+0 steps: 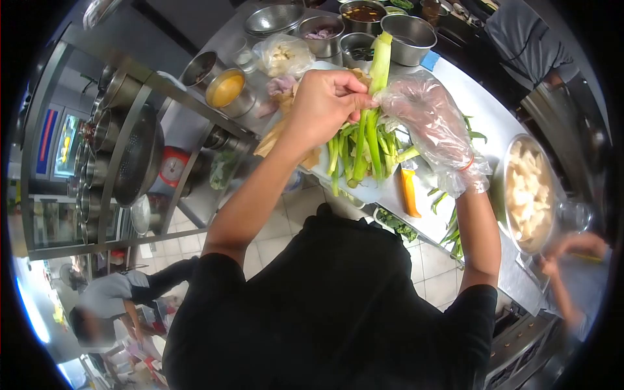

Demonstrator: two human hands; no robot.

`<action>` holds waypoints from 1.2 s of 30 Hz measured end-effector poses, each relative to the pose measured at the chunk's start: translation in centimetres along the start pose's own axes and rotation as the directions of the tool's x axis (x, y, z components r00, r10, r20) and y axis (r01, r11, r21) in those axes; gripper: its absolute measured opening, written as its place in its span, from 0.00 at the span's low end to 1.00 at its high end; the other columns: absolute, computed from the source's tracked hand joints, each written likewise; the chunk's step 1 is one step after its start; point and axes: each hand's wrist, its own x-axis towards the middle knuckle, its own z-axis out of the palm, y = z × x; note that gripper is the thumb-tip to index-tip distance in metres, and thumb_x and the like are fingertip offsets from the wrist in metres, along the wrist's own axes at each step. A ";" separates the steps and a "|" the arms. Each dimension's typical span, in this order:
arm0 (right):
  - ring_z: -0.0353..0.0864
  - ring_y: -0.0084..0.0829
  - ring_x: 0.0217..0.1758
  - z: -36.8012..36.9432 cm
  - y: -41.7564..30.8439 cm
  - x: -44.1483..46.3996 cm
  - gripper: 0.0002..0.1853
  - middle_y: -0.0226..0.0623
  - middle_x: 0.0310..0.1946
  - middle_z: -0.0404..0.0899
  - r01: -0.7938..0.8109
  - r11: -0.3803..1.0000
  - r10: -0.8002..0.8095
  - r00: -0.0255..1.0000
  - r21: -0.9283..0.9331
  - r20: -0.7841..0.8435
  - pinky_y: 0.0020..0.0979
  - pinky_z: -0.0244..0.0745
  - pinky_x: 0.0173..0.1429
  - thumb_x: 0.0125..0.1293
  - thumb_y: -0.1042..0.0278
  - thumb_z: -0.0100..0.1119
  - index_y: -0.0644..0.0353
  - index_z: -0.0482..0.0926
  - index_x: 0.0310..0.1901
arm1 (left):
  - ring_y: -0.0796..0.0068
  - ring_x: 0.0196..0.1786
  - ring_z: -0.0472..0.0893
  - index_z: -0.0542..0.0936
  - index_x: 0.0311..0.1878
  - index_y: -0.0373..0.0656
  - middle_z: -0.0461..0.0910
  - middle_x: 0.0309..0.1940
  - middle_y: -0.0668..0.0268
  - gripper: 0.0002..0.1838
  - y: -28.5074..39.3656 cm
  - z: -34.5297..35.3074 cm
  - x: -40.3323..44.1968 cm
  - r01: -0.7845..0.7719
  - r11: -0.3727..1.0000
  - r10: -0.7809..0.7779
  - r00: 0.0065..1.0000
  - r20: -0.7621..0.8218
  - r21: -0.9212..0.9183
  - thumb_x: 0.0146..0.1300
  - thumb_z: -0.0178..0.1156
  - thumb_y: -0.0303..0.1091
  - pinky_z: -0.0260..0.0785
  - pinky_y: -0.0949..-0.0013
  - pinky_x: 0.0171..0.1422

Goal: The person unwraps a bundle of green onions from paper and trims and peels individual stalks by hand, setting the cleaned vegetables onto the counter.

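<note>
Over the work table, a thick pale-green vegetable stalk (381, 62) stands upright between my hands, its cut end pointing away from me. My left hand (328, 107) is bare, with thumb and fingers pinched on the stalk's side. My right hand (426, 114), inside a loose clear plastic glove banded at the wrist, closes round the stalk from the other side; its fingertips are partly hidden. Below them, more green stalks (357, 156) lie heaped on a white cutting board (370, 194). A knife with a yellow handle (409, 193) rests to the right, its blade mostly covered.
Metal pots (408, 40) line the far side. A pot of yellow liquid (227, 90) and a plastic bag of pale pieces (284, 55) are at left. A large bowl of pale chunks (528, 195) stands right. Shelving (123, 149) borders the left; other people work nearby.
</note>
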 end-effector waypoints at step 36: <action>0.78 0.40 0.57 1.6 6.4 -1.6 0.21 0.43 0.50 0.80 -0.087 0.925 0.064 0.995 0.369 0.076 0.35 0.68 0.64 0.72 0.53 0.51 0.57 0.78 0.57 | 0.83 0.24 0.76 0.80 0.37 0.34 0.79 0.25 0.68 0.04 -2.6 -1.8 1.2 0.174 0.982 -0.161 0.974 0.160 -0.069 0.62 0.63 0.24 0.69 0.79 0.29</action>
